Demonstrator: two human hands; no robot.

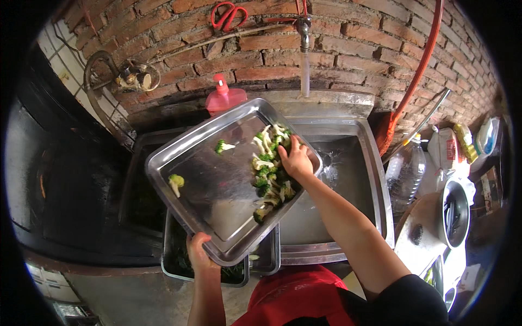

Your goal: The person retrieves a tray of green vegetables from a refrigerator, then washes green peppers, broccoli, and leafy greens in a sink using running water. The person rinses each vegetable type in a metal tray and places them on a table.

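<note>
My left hand (pixel 200 252) grips the near rim of a rectangular stainless steel tray (pixel 195 163), thumb on top. The tray is held above the sink and sits askew in view. Cut broccoli florets (pixel 267 175) are heaped along its right side. My right hand (pixel 297 158) rests on that heap with fingers spread; whether it pinches any piece is hidden. A lone floret (pixel 223 146) lies near the tray's middle, and a yellowish floret (pixel 176 183) lies by its left edge.
Water runs from a wall tap (pixel 304 30) into the metal sink basin (pixel 342 195). Metal trays (pixel 246 277), one with leafy greens, sit beneath the held tray. A pink pump bottle (pixel 224 98) stands behind it. Plastic bottles (pixel 410 171) and a metal bowl (pixel 454 214) are at right.
</note>
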